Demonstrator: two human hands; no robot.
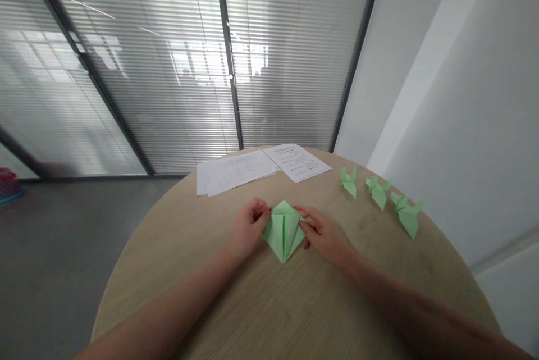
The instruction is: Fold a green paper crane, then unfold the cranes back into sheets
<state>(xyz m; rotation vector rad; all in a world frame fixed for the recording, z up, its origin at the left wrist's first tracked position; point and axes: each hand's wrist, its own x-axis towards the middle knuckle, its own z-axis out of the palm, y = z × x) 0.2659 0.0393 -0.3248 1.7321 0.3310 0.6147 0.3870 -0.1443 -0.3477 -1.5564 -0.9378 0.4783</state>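
Note:
Between my hands is a light green origami paper [283,232], folded into a kite shape with two flaps meeting along a darker centre slit. Its narrow point faces me and the top corner points away. My left hand [251,222] pinches its upper left edge, thumb and curled fingers closed there. On the opposite side, my right hand [321,231] grips the right edge between thumb and fingers. The fingertips behind the paper are partly hidden.
Three folded green paper cranes [348,182] stand in a row at the table's right. Printed sheets [238,170] lie along the far side of the round wooden table [177,292]. Beyond are a glass partition with blinds [286,68] and a white wall [475,124].

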